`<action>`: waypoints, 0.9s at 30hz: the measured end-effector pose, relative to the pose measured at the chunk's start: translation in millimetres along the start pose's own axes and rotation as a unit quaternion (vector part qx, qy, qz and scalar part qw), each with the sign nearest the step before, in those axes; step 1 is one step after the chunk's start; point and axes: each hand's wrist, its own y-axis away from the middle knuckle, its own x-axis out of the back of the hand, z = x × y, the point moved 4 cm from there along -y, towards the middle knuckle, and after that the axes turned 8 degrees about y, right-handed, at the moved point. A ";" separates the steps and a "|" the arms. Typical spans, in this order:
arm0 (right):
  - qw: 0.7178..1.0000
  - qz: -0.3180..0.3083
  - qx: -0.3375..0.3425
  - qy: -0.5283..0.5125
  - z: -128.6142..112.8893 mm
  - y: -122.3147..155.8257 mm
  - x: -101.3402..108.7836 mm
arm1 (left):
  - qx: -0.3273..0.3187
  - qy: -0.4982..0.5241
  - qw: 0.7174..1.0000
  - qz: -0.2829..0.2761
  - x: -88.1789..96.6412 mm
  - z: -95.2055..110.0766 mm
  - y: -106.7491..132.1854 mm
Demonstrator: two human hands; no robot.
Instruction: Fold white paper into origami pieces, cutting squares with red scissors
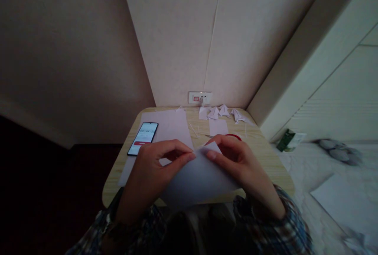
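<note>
A white sheet of paper is held up over the near side of the small wooden table. My left hand pinches its upper edge between thumb and fingers. Close by, my right hand grips the same sheet near a corner that is folded or curled over. Just beyond my right hand lie scissors with a red handle, partly hidden by the fingers. The lower part of the sheet hangs toward my lap.
A phone with a lit screen lies on white paper at the table's left. Several small folded paper shapes sit at the back right, below a wall socket. On the bed at right are a green box and another sheet.
</note>
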 end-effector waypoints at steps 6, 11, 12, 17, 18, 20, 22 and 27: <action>0.998 0.020 -0.022 -0.050 4.7 1.0 0.8 | 0.020 0.017 1.000 -0.010 -2.2 -1.0 -1.5; 0.993 0.070 -0.048 -0.087 11.3 4.5 16.3 | 0.045 0.031 0.998 -0.024 2.6 -12.4 1.1; 0.991 0.080 -0.053 -0.092 12.3 5.7 19.7 | 0.046 0.030 0.998 -0.023 4.4 -14.4 1.4; 0.982 0.146 -0.082 -0.088 15.9 11.7 34.9 | 0.044 0.021 0.999 -0.016 13.2 -21.1 1.4; 0.981 0.155 -0.082 -0.085 16.3 12.3 37.0 | 0.043 0.017 0.999 -0.016 14.8 -22.3 1.3; 0.979 0.168 -0.080 -0.082 17.4 12.8 41.4 | 0.043 0.009 0.999 -0.020 18.1 -25.7 1.1; 0.976 0.190 -0.074 -0.081 19.2 13.3 47.0 | 0.048 0.003 0.999 -0.014 23.2 -30.5 1.0; 0.970 0.230 -0.053 -0.054 23.5 15.4 58.9 | 0.079 -0.001 0.992 0.102 44.6 -43.1 3.3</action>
